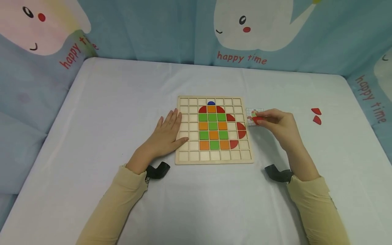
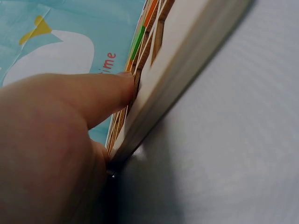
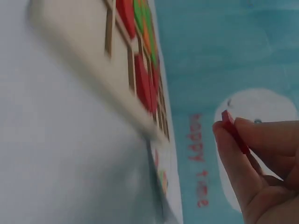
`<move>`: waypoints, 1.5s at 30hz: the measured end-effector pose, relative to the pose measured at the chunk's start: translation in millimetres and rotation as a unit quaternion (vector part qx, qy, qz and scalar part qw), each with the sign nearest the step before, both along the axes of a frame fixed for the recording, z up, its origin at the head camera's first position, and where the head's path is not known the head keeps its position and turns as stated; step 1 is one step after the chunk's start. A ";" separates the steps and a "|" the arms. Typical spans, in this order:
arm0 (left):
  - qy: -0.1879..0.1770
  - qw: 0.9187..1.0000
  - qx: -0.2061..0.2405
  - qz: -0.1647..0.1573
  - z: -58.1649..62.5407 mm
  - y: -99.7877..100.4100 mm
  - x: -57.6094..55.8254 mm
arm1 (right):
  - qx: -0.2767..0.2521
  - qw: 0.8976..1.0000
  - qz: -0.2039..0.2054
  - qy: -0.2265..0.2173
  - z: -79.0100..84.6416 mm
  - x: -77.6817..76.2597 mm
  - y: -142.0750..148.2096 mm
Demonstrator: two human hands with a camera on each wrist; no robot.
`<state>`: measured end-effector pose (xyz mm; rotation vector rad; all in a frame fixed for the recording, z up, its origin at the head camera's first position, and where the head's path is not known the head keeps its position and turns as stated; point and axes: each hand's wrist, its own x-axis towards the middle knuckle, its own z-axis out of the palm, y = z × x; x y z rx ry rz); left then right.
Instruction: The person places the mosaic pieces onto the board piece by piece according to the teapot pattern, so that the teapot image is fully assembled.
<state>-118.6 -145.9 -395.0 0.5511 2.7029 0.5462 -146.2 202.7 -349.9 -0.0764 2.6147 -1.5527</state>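
A wooden grid board point(image 1: 214, 162) lies on the table, partly filled with green point(image 1: 212, 117) and orange point(image 1: 213, 135) square tiles. Red curved pieces point(image 1: 241, 126) sit along the pattern's right side and top, with a small blue piece point(image 1: 211, 103) at the top. My left hand point(image 1: 165, 136) rests on the board's left edge, fingers straight and thumb over the lower cells. To the right of the board, my right hand point(image 1: 280, 126) pinches a red quarter-circle piece point(image 3: 236, 133) between thumb and fingers, above a small printed pattern card point(image 1: 250, 111) that it partly hides.
Two loose red pieces point(image 1: 316, 111) lie apart at the right of the white-covered table point(image 1: 122, 102). A blue printed curtain point(image 1: 165, 30) hangs behind the table. Black wrist mounts point(image 1: 159, 170) stick out at both wrists.
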 end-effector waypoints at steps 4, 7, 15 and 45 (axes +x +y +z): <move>0.001 1.000 0.004 -0.001 0.6 0.3 -0.5 | 0.008 0.999 0.022 -0.021 1.1 -5.5 -28.1; 0.002 1.000 0.003 0.000 0.6 -0.5 -0.1 | 0.001 0.998 0.051 -0.037 0.7 -6.7 -54.9; 0.004 1.000 0.002 -0.008 -0.2 -0.2 -1.1 | -0.012 0.987 0.156 -0.028 -6.8 -0.8 -120.7; -0.007 1.000 -0.005 -0.005 5.5 -2.8 2.0 | 0.137 0.958 0.253 -0.016 -15.7 -17.8 -163.5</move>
